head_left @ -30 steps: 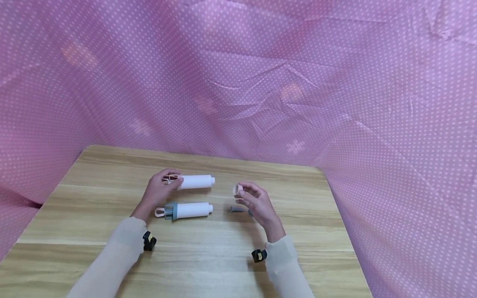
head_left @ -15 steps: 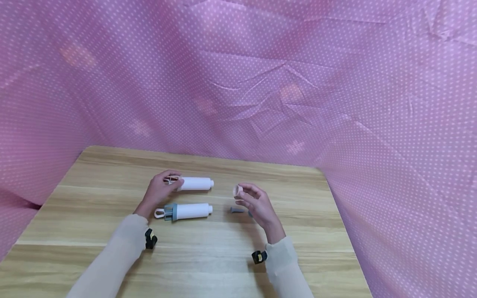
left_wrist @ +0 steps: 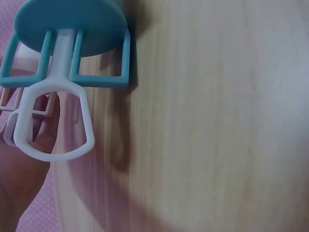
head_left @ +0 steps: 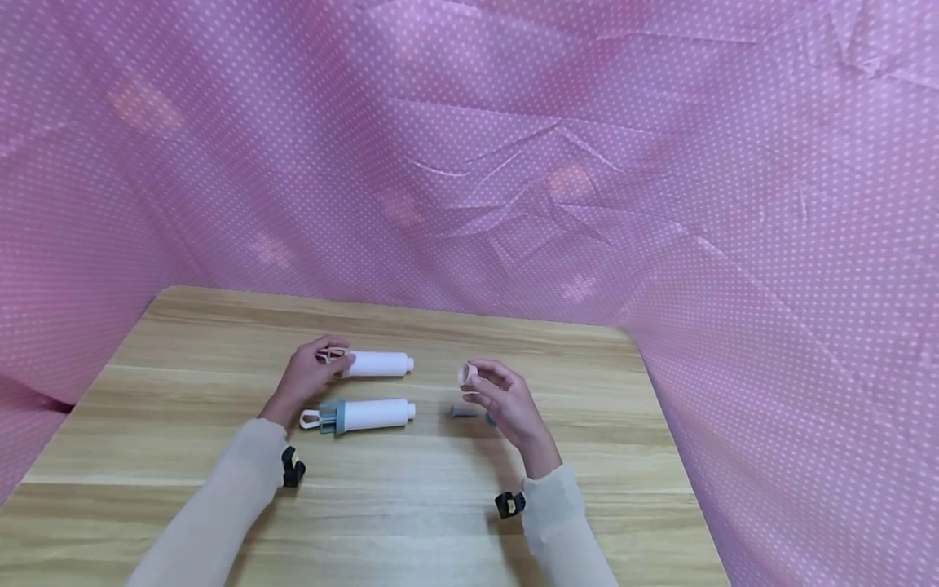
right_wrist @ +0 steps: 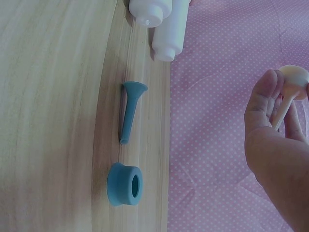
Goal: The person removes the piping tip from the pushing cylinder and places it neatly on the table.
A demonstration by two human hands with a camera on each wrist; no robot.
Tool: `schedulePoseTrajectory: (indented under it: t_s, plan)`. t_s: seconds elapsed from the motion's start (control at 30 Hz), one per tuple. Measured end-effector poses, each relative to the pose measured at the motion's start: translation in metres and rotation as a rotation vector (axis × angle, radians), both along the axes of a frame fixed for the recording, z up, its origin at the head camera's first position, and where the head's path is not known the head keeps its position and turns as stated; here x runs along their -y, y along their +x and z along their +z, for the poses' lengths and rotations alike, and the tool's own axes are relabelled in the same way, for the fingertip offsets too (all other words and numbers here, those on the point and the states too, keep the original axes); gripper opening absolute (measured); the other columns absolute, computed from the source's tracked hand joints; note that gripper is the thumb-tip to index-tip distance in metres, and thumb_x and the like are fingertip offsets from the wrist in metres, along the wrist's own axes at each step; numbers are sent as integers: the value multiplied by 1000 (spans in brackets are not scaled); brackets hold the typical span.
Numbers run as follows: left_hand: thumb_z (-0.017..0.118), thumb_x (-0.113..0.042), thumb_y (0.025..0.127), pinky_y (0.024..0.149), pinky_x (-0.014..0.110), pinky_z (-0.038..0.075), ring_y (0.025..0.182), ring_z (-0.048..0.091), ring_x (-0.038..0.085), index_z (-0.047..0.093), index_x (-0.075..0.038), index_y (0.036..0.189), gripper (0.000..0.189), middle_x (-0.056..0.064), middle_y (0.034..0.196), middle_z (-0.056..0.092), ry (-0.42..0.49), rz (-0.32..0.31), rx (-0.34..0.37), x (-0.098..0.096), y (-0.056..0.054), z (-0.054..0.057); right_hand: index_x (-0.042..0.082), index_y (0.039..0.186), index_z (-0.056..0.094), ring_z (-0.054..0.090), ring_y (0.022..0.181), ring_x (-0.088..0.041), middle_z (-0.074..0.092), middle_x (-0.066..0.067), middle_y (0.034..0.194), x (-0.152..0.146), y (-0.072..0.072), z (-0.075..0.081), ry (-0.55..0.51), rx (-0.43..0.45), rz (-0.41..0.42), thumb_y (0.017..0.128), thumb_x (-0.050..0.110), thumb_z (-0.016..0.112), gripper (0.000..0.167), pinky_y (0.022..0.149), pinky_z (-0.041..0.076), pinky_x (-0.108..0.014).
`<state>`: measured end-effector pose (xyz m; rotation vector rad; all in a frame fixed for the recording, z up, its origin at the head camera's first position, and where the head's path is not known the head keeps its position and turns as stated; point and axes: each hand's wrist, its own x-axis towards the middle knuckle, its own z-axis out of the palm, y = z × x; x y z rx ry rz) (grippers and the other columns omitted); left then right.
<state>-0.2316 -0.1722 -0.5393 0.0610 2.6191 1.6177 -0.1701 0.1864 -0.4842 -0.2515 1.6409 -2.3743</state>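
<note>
My left hand (head_left: 302, 377) holds the far white syringe-like tube (head_left: 377, 364) at its pale peach, loop-handled end, fingers and thumb around it. A matching syringe-like tube (head_left: 376, 414) with a teal flange (left_wrist: 72, 24) and white loop handle (left_wrist: 87, 121) lies nearer on the table. To the right, my right hand (head_left: 513, 409) is raised above the table, pinching a pale peach ring-shaped cap (head_left: 465, 375). In the right wrist view a slim peach nozzle (right_wrist: 285, 108) also shows in those fingers, beside the cap (right_wrist: 295, 77). Fingers partly hide both pieces.
On the wooden table (head_left: 411, 522) below my right hand lie a teal flared nozzle (right_wrist: 129, 113) and a teal ring cap (right_wrist: 118, 188). Pink dotted cloth (head_left: 469, 179) hangs behind and along both sides of the table.
The far tube, with my left hand on it, has shifted slightly down in the head view, a little nearer the other tube. My right hand stays nearly still.
</note>
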Motion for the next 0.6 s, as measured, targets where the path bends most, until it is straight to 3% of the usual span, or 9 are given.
schedulePoseTrajectory:
  t_s: [0.33,0.6]
  plan:
    - [68,-30,99,85,37,47,107,55,31,62,-4,131,42,18,121,63,-26,-14,3,3,-10,-7,0,122,63,66,93,-22,64,-10,110,3,-4,-3,15,2,-11,99,-1,59,23,87,58,-33]
    - [66,-34,100,86,39,47,107,55,32,61,-4,133,44,19,121,64,-65,-33,2,3,-14,-9,-5,125,60,66,94,-22,64,-10,110,4,-7,-5,19,16,-13,99,-2,58,26,88,57,-34]
